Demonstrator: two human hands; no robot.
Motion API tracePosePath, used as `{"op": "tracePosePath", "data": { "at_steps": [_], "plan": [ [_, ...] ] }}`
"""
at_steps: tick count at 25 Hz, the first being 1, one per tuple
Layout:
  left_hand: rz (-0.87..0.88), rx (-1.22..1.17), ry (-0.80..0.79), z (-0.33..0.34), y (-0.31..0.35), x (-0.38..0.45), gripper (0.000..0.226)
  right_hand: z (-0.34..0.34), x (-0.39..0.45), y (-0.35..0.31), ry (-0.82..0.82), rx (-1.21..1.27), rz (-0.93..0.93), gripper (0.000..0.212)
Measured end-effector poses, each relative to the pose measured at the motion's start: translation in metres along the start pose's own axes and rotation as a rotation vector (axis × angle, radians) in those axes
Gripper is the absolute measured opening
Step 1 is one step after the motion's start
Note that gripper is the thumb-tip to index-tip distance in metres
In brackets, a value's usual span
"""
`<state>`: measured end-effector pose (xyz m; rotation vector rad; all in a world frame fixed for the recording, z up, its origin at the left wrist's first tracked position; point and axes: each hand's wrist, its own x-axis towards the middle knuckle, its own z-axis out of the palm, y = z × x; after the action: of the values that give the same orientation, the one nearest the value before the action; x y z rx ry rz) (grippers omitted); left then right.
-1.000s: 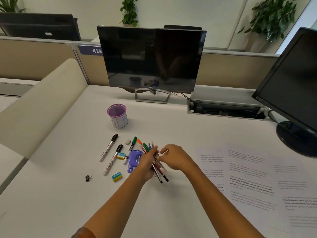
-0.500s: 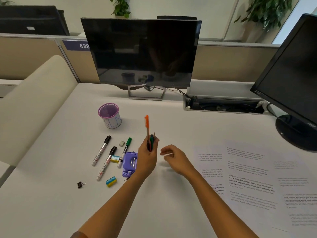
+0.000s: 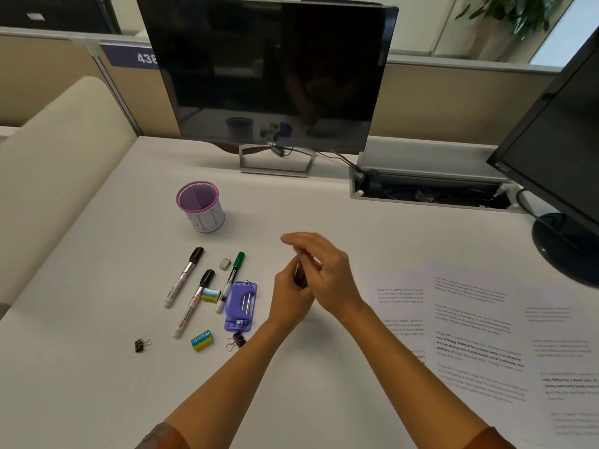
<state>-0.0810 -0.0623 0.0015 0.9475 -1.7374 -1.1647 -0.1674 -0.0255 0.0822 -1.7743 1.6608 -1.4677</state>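
Observation:
My left hand (image 3: 290, 294) grips a bundle of pens (image 3: 299, 274) upright above the white desk (image 3: 97, 384). Only the bundle's dark lower ends show; the rest is hidden behind my right hand (image 3: 325, 273). That right hand lies across the bundle with its fingers stretched leftward and slightly blurred. A purple mesh pen cup (image 3: 201, 206) stands to the far left of both hands. Two black-capped markers (image 3: 184, 277) and a green-capped marker (image 3: 230, 280) lie on the desk left of my hands.
A purple hole punch (image 3: 241, 306), two blue-yellow erasers (image 3: 201, 340), a small grey eraser (image 3: 225, 263) and two binder clips (image 3: 142, 345) lie near the markers. Printed sheets (image 3: 470, 335) cover the desk at right. A monitor (image 3: 265, 72) stands behind, another monitor (image 3: 564, 150) at right.
My left hand lifted the pens off the desk and stood them upright. My right hand then moved over the bundle, covering its upper part. The camera view shifted closer.

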Motion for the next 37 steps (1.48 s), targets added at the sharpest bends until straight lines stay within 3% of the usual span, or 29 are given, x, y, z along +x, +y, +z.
{"op": "tracePosePath", "data": {
  "at_steps": [3,5,7,11,16,23,29,34,37],
  "plan": [
    [-0.333,-0.011,0.050,-0.002,0.007,-0.014,0.033,0.010,-0.017,0.009,-0.117,-0.111,-0.025,0.038],
    [-0.131,0.135,0.041,0.000,0.000,-0.004,0.023,0.012,-0.024,0.012,-0.012,-0.070,0.088,0.036],
    [0.004,0.074,0.105,-0.004,0.006,0.002,0.020,0.011,-0.030,0.018,0.179,0.052,0.208,0.036],
    [0.018,-0.076,0.119,-0.004,0.007,0.003,0.018,0.012,-0.045,0.032,0.344,0.116,0.312,0.024],
    [-0.207,-0.076,0.104,-0.008,-0.014,-0.015,0.020,0.017,-0.068,0.050,0.335,0.089,0.356,0.023],
    [-0.136,-0.055,0.080,-0.013,-0.019,-0.021,0.027,0.026,-0.074,0.060,0.295,0.086,0.426,0.023],
    [-0.183,-0.028,-0.043,-0.015,-0.023,-0.024,0.006,0.045,-0.073,0.069,0.324,0.106,0.527,0.025],
    [-0.135,0.201,0.032,-0.065,-0.003,-0.005,0.010,0.061,-0.066,0.071,0.261,-0.004,0.569,0.019],
    [-0.197,0.362,0.074,-0.124,-0.010,0.012,0.009,0.069,-0.067,0.073,0.197,-0.203,0.549,0.021]
  ]
}}
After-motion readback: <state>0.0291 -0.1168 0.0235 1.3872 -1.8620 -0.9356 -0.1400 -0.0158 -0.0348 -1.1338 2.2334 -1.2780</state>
